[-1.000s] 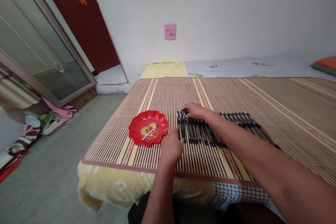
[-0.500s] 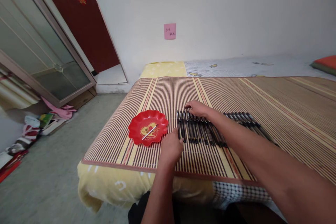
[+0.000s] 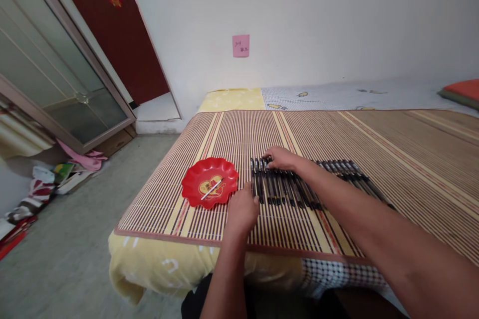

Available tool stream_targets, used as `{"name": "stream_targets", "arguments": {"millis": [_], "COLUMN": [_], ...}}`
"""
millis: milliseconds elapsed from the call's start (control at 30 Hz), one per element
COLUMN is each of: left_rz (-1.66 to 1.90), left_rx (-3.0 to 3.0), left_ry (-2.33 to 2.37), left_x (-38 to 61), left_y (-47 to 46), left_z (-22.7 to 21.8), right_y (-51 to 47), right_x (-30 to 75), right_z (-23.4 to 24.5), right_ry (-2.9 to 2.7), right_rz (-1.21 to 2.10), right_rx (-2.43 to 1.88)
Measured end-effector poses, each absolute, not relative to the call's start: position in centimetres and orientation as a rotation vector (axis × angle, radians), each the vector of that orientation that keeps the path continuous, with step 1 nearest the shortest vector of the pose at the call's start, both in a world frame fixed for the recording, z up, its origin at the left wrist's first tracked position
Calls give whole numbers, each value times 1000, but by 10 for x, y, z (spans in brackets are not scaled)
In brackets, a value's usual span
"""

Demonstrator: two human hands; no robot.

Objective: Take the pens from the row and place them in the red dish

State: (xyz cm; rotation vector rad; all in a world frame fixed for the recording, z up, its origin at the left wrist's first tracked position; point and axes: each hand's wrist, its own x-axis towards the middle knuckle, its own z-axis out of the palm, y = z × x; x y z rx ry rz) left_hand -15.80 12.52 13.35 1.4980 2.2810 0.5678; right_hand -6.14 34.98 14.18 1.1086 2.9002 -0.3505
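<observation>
Bracketing the pens [image 3: 284,192] endwise: left hand [image 3: 241,212] curled, grip unclear; right hand [image 3: 282,158] flat, released. By the mat's [image 3: 337,134] front edge, the plate [image 3: 194,199] holds a stick [image 3: 211,189].

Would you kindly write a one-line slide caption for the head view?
Left hand and right hand touch a row of black pens on a striped mat, red plate beside.

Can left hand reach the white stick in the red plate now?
Probably yes: the left hand sits just right of the red plate, only bare mat between, and the white stick lies uncovered.
</observation>
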Motion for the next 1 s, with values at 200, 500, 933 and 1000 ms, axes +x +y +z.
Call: {"name": "stream_targets", "arguments": {"millis": [200, 500, 933, 1000], "left_rz": [532, 546, 530, 526], "left_rx": [1475, 1483, 1491, 1485], "left_ry": [2304, 2291, 2296, 2296], "left_x": [-158, -158, -160, -160], "left_y": [127, 127, 128, 128], "left_z": [132, 133, 133, 132], "right_y": [351, 364, 356, 355], "right_x": [-59, -46, -47, -47], "right_z": [142, 143, 139, 140], "right_ry": [2898, 2925, 2864, 2861], "right_rz": [-426, -480, -483, -474], "right_rx": [1115, 1215, 1201, 1206]}}
